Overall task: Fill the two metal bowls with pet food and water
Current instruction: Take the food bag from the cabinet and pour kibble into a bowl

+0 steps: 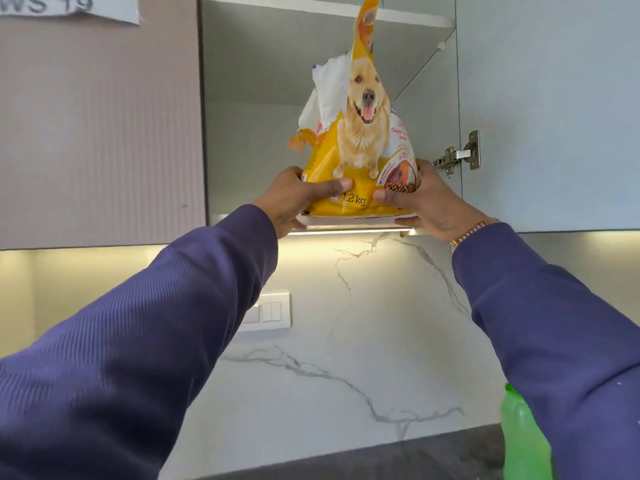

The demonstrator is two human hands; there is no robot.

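A yellow pet food bag with a dog picture stands upright at the front edge of the bottom shelf of an open wall cabinet. Its top is torn open, with white lining showing. My left hand grips the bag's lower left side, thumb across the front. My right hand grips the lower right side, fingers under the corner. Both arms reach upward in purple sleeves. The metal bowls are out of view.
The cabinet door stands open to the right, its hinge close to my right hand. A green plastic bottle stands on the dark countertop at lower right. A switch plate sits on the marble backsplash.
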